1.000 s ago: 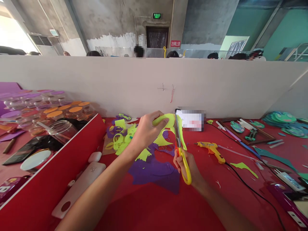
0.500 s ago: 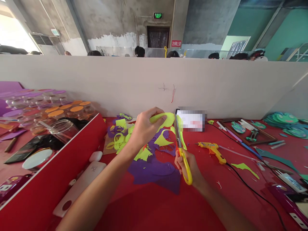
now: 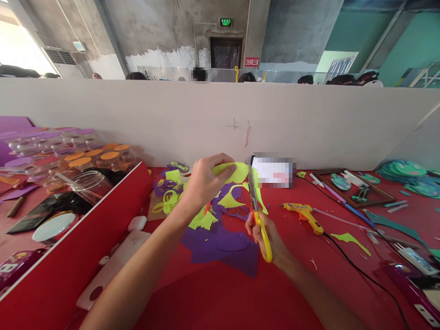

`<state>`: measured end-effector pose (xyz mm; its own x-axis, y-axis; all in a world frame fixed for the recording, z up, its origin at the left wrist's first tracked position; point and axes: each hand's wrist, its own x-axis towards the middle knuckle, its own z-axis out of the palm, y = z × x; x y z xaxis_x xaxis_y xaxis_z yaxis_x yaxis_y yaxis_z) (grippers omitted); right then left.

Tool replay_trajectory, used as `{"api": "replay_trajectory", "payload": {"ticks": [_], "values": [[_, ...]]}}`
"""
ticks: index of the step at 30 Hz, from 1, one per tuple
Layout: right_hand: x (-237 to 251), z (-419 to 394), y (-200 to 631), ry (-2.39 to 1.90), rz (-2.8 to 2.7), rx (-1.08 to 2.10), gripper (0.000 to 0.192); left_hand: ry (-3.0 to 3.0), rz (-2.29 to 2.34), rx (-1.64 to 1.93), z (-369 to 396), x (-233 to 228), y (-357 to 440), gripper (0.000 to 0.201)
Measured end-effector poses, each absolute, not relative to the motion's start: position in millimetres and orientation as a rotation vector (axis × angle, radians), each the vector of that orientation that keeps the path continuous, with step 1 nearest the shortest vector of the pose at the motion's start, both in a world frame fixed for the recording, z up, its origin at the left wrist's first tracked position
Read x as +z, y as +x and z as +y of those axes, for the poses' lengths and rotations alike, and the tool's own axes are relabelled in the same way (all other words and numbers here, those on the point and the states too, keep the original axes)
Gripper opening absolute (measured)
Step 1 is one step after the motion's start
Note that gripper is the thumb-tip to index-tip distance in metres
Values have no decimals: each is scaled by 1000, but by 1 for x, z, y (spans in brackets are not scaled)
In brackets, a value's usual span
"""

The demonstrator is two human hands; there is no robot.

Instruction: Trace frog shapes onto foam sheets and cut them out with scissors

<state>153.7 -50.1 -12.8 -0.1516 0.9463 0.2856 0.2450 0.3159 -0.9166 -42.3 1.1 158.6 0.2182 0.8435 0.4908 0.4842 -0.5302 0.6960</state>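
Note:
Between the thumb and fingers of my left hand (image 3: pixel 209 178) is a yellow-green foam sheet (image 3: pixel 239 173), held up above the table. My right hand (image 3: pixel 266 231) grips yellow-handled scissors (image 3: pixel 263 236), fingers around the handles. The blades point up and away from me and meet the sheet's right edge, where a thin offcut strip (image 3: pixel 260 198) hangs down. Under my hands lie purple foam sheets (image 3: pixel 220 245) and several yellow-green scraps (image 3: pixel 204 220).
A yellow glue gun (image 3: pixel 304 215) lies to the right, its black cord trailing toward me. At the back stands a phone (image 3: pixel 275 172) with a lit screen. A red divider (image 3: pixel 85 238) runs along the left, beside a pale power bank (image 3: pixel 113 270). A wooden frame (image 3: pixel 374 201) lies far right.
The foam sheet has shifted slightly left in my left hand. My right hand and the scissors have moved a little left, and the hanging strip has swung slightly right.

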Motion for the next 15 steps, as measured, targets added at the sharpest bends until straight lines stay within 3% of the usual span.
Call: {"api": "replay_trajectory", "payload": {"ticks": [15], "values": [[-18, -53, 160, -1062, -1526, 1073, 57, 2062, 1262, 1274, 5, 159, -46, 16]]}}
